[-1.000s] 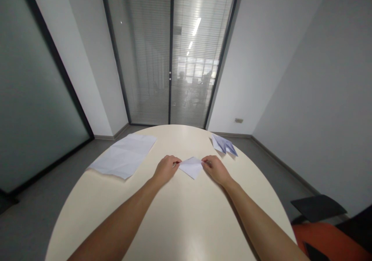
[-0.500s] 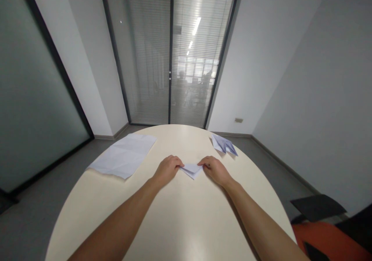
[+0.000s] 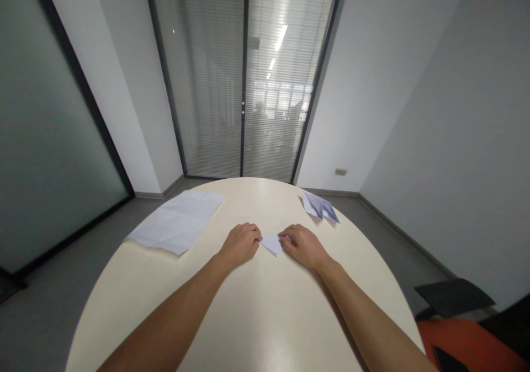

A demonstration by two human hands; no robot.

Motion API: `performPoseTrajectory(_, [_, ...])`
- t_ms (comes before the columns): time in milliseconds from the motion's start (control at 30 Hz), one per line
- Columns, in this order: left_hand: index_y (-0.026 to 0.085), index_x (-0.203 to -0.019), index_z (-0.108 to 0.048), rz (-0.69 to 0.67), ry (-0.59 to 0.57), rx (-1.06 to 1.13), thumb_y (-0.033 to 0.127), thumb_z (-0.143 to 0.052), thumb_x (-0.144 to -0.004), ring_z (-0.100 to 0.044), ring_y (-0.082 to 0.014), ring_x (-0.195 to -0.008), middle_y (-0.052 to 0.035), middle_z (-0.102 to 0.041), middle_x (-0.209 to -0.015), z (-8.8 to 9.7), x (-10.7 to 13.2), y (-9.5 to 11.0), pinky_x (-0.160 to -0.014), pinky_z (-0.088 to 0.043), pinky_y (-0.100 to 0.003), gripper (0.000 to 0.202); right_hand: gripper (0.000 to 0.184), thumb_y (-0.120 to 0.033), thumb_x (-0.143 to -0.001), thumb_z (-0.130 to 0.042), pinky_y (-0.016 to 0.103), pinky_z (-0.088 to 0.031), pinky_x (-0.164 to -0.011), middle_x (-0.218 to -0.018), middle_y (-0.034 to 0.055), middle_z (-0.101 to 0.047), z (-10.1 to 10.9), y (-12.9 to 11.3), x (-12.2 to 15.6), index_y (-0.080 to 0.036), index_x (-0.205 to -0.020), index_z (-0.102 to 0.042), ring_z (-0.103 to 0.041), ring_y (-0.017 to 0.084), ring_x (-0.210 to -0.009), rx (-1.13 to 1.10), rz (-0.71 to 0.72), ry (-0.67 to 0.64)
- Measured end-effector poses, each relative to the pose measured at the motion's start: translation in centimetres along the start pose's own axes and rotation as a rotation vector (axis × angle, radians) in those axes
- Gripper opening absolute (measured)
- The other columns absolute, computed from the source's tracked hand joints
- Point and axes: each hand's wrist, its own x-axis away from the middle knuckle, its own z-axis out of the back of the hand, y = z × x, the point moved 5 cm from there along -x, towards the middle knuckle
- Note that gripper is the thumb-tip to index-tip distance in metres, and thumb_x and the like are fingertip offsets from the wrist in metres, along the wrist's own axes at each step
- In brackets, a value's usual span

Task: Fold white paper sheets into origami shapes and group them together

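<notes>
A small folded piece of white paper [image 3: 271, 243] lies at the middle of the table, its point facing me. My left hand [image 3: 243, 242] pinches its left corner with thumb and fingers closed. At the other side, my right hand [image 3: 301, 244] has its fingertips closed on the right edge, covering that corner. Several layers show along the paper's lower edge.
The round cream table [image 3: 248, 317] carries a large creased white sheet [image 3: 179, 222] at left and a folded paper shape [image 3: 319, 206] at far right. An orange-and-black chair [image 3: 467, 333] stands at lower right. Beyond the table is a glass partition with blinds [image 3: 211, 85].
My right hand has shifted slightly left along the folded paper, and its fingers cover more of the right side. The paper's upper flap now lies flatter. My left hand has barely moved.
</notes>
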Motion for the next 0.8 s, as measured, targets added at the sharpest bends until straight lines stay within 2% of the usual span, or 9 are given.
performPoseTrajectory(133, [0.019, -0.088, -0.073, -0.02, 0.011, -0.036, 0.011, -0.056, -0.082, -0.062, -0.0239, -0.094, -0.0073, -0.07, -0.095, 0.3, 0.1, 0.6, -0.087, -0.047, -0.038, 0.02, 0.035, -0.033, -0.096, -0.049, 0.039, -0.045, -0.099, -0.121, 0.0102, -0.07, -0.5, -2.0, 0.1, -0.02, -0.121, -0.07, -0.062, 0.026, -0.111, -0.02, 0.142, -0.019])
performPoseTrajectory(233, [0.02, -0.089, -0.073, -0.017, 0.009, -0.037, 0.012, -0.056, -0.081, -0.062, -0.0244, -0.095, -0.0079, -0.07, -0.096, 0.5, 0.2, 0.8, -0.088, -0.048, -0.038, 0.02, 0.043, -0.037, -0.1, -0.043, 0.044, -0.037, -0.111, -0.141, 0.0113, -0.058, -1.8, -3.4, 0.6, -0.02, -0.137, -0.059, -0.052, 0.027, -0.13, -0.055, 0.25, -0.118])
performPoseTrajectory(333, [0.021, -0.09, -0.074, 0.018, -0.001, -0.032, 0.013, -0.055, -0.083, -0.062, -0.0238, -0.095, -0.0082, -0.069, -0.097, 0.5, 0.2, 0.9, -0.09, -0.047, -0.037, 0.022, 0.058, -0.048, -0.101, -0.04, 0.051, -0.024, -0.119, -0.156, 0.0136, -0.038, -3.2, -3.6, 1.1, -0.018, -0.151, -0.041, -0.032, 0.03, -0.146, -0.04, 0.184, -0.222])
performPoseTrajectory(433, [0.021, -0.091, -0.074, 0.028, 0.0, -0.023, 0.012, -0.054, -0.083, -0.062, -0.024, -0.096, -0.008, -0.069, -0.1, 0.6, 0.2, 0.9, -0.09, -0.047, -0.037, 0.023, 0.069, -0.058, -0.1, -0.037, 0.054, -0.016, -0.121, -0.161, 0.0131, -0.024, -4.1, -3.3, 1.4, -0.019, -0.156, -0.028, -0.019, 0.031, -0.15, -0.024, 0.106, -0.279])
performPoseTrajectory(567, [0.022, -0.093, -0.074, 0.003, 0.001, -0.051, 0.012, -0.054, -0.084, -0.061, -0.0246, -0.093, -0.0079, -0.071, -0.1, 0.6, 0.1, 1.2, -0.087, -0.048, -0.037, 0.024, 0.073, -0.062, -0.099, -0.034, 0.053, -0.011, -0.122, -0.163, 0.0097, -0.019, -4.4, -3.1, 1.3, -0.022, -0.158, -0.022, -0.014, 0.03, -0.152, -0.028, 0.064, -0.314])
performPoseTrajectory(800, [0.021, -0.093, -0.073, 0.013, 0.02, -0.079, 0.021, -0.054, -0.089, -0.061, -0.0252, -0.095, -0.0086, -0.072, -0.098, 0.4, 0.1, 1.2, -0.088, -0.048, -0.037, 0.02, 0.078, -0.068, -0.096, -0.029, 0.052, -0.01, -0.122, -0.163, 0.0093, -0.016, -4.4, -2.2, 1.2, -0.022, -0.158, -0.019, -0.013, 0.029, -0.152, 0.013, -0.015, -0.349])
